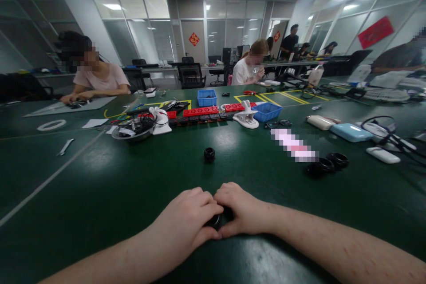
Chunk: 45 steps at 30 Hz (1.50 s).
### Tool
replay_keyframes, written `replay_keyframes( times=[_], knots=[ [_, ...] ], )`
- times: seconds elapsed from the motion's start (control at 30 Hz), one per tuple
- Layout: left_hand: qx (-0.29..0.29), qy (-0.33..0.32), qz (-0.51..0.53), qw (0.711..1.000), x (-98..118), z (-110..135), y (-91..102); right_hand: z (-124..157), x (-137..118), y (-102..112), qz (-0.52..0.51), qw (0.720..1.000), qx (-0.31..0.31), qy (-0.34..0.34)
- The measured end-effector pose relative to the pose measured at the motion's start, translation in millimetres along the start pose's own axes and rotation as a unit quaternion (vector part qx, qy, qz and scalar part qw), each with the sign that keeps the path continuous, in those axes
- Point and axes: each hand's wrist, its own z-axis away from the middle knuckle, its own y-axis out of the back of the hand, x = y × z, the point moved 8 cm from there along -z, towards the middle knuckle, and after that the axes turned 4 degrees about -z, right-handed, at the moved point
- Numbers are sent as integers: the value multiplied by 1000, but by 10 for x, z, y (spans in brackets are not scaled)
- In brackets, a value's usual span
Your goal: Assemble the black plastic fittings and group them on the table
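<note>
Both of my hands meet low in front of me, just above the green table (140, 182). My left hand (191, 213) is closed around a round, glossy black part (215, 222). From the other side my right hand (244, 208) curls in, its fingers and thumb closed at the same dark part. Most of the part is hidden by my fingers, so its full shape does not show. Straight ahead stands a small black ring-shaped piece (209, 155), apart from my hands. To the right lie similar black rings (337, 160) close together.
Farther back are a metal bowl (133, 135) of small items, red power strips (200, 111), a white clip stand (246, 116) and a blue bin (207, 97). A light-blue case (352, 132) and cables lie to the right. People sit across the table.
</note>
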Motion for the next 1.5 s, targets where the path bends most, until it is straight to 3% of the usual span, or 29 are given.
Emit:
replay_keyframes(
  times=[0.33,0.63,0.83,1.03,1.2,1.5],
  knots=[
    [32,68,-80,994,-40,-40,-84,-4,-11,10,1,1000,9,7],
    [143,3,-154,978,19,-51,-37,-11,5,-3,3,1000,6,1],
    [114,20,-46,992,-58,-18,46,-5,-5,10,-22,1000,2,2],
    [32,-66,67,995,22,95,213,8,-10,9,-17,1000,1,1],
    [-24,-101,74,992,15,107,176,11,21,4,-14,1000,9,-3],
    [-14,-58,27,998,-14,55,84,5,24,-9,-4,1000,4,2]
  ],
)
